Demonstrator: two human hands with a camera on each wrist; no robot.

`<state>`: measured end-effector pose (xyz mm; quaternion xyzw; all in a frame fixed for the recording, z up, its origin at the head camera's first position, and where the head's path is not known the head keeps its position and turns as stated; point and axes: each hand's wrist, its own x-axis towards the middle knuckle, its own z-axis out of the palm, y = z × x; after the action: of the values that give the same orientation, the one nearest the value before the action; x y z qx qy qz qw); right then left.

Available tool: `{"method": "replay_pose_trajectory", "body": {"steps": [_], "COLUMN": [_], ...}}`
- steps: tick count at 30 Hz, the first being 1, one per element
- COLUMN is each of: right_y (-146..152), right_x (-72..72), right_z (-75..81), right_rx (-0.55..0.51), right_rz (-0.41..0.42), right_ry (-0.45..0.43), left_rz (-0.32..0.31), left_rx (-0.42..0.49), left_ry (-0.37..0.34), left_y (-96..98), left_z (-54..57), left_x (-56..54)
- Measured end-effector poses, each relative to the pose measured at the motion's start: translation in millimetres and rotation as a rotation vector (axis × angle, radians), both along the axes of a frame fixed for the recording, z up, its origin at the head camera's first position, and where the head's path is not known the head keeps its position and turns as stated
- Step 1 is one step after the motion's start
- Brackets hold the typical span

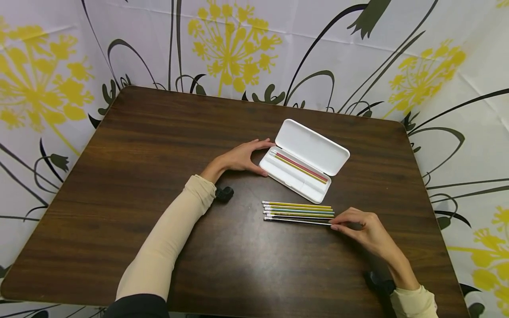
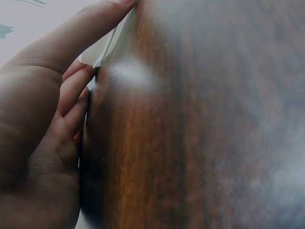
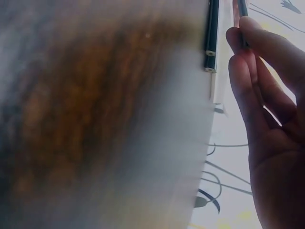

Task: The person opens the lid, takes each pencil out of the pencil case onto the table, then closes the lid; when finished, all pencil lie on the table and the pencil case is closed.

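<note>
A white pencil case (image 1: pixel 296 183) lies unfolded on the table, with a red pencil (image 1: pixel 300 163) and a yellow pencil (image 1: pixel 296 166) inside. My left hand (image 1: pixel 239 157) holds the case's left end, thumb at the front corner and fingers at the back one; the left wrist view shows them at its edge (image 2: pixel 101 53). Below the case, several pencils (image 1: pixel 297 207) lie side by side, eraser ends to the left. Between thumb and fingertips, my right hand (image 1: pixel 363 227) pinches the right end of the nearest, a black pencil (image 1: pixel 298 221). The right wrist view shows this dark pencil (image 3: pixel 242 9) apart from two others.
The dark wooden table (image 1: pixel 159 132) has its far edge against a white cloth (image 1: pixel 310 22) printed with yellow flowers and dark stems. The case's raised lid (image 1: pixel 312 145) leans back behind its tray. Each wrist wears a small black camera (image 1: pixel 224 194).
</note>
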<state>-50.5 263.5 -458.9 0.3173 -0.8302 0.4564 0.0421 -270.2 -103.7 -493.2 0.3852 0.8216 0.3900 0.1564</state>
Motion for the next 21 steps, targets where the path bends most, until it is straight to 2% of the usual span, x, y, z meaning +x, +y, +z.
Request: {"method": "replay_pose_trajectory", "body": {"steps": [5, 9, 16, 18, 21], "right_y": [10, 14, 13, 12, 10], "right_x": [-2.6, -3.7, -6.4, -7.1, -13.3], "right_z": [-16.9, -22.3, -21.5, -18.8, -10.7], "right_rx": [0.091, 0.182, 0.239, 0.233, 0.22], "right_rz": [-0.025, -0.044, -0.085, -0.117, -0.19], "right_ry": [0.029, 0.066, 0.074, 0.071, 0.113], "left_rz": [-0.013, -0.02, -0.007, -0.009, -0.014], "left_rx": [0.014, 0.022, 0.019, 0.016, 0.017], "left_ry": [0.006, 0.008, 0.007, 0.01, 0.018], "left_y": [-0.1, 0.1, -0.9, -0.9, -1.0], "left_z": [-0.5, -0.6, -1.9, -1.9, -1.5], "left_x": [-0.7, -1.0, -1.2, -1.3, -1.7]}}
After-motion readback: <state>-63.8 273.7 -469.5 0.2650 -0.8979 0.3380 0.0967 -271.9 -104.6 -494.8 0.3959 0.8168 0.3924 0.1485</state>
